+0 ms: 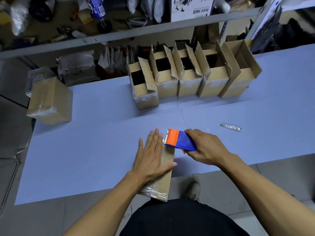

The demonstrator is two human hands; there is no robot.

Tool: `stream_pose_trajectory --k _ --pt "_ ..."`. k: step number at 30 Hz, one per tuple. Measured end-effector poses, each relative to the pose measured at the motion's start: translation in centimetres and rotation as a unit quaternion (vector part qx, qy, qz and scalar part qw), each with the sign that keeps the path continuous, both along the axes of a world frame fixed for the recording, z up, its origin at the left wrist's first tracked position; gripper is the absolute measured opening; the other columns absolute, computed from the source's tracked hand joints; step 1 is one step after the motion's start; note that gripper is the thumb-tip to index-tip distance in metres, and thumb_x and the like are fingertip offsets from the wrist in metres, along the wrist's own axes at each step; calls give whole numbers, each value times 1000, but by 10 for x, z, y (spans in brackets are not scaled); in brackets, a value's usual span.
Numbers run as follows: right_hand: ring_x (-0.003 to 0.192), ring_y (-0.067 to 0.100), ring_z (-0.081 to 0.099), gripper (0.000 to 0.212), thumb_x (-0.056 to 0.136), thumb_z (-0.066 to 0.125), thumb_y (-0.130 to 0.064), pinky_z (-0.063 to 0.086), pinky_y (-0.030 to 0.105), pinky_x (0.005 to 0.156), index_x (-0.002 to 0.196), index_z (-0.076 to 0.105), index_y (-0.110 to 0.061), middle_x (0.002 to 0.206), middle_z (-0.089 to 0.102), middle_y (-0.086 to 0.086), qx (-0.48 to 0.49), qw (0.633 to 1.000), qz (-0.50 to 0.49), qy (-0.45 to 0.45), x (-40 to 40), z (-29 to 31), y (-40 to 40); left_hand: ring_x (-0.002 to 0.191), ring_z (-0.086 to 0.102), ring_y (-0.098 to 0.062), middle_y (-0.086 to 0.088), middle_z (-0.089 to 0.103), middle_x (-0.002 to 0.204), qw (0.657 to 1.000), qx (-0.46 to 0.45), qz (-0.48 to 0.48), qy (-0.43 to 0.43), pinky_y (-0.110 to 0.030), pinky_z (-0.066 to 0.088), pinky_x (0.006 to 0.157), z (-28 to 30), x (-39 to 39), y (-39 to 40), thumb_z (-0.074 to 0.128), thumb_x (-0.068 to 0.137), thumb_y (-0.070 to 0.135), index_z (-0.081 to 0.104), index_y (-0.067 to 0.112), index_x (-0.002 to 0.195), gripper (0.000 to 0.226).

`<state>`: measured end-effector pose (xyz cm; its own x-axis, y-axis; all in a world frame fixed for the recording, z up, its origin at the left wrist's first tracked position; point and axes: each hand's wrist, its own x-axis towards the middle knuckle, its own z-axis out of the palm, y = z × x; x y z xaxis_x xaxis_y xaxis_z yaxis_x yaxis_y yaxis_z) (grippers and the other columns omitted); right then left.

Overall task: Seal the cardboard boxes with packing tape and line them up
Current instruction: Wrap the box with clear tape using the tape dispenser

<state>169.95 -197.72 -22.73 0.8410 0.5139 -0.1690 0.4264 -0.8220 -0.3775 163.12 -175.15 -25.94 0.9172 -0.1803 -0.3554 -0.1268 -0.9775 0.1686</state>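
Head view shows one box (pixel 160 169) at the near edge of the counter (pixel 85 150), overhanging it toward the person. The left hand (pixel 150 159) lies flat on its top, fingers spread, holding it down. The right hand (pixel 204 147) is wrapped around a blue and orange tape dispenser (pixel 180 140), whose orange end sits at the far end of the box top, so this seam looks nearly taped or about to be cut. One sealed box (pixel 51 101) sits alone at the far left edge. Five open boxes (pixel 192 77) stand in a row at the back, flaps up, their bottoms apparently taped. By my reckoning most of the work remains: closing those five and lining everything up.
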Motion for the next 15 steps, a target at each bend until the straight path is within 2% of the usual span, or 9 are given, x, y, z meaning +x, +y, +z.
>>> stream_pose_trajectory --k 5,8,11,15 --pt "81 18 57 41 82 63 -49 49 34 68 115 46 -32 99 59 -10 14 999 -22 25 -7 -6 -27 145 -32 -15 0 -35 158 1000 4 9 3 -54 -10 119 1 0 -3 13 76 87 -23 15 152 110" --pt "81 15 56 47 80 62 -60 48 31 69 116 44 -36 99 59 -12 -2 998 -42 44 -8 -9 -46 145 -31 -14 1 -34 158 1000 2 16 5 -55 -9 119 2 0 -3 14 75 84 -21 15 153 110" --pt "88 12 56 66 76 60 -74 46 30 73 130 41 -40 102 55 -14 7 997 -47 59 -10 -8 -48 145 -32 -13 1 -34 158 1000 2 17 5 -54 -11 119 3 0 -4 18 78 83 -21 16 153 108" --pt "93 12 55 79 80 41 -79 43 28 74 149 28 -42 103 53 -12 -9 996 -64 61 -15 -8 -64 144 -33 -12 3 -36 156 1000 4 20 2 -54 -12 118 4 -1 -5 19 79 82 -23 17 152 106"
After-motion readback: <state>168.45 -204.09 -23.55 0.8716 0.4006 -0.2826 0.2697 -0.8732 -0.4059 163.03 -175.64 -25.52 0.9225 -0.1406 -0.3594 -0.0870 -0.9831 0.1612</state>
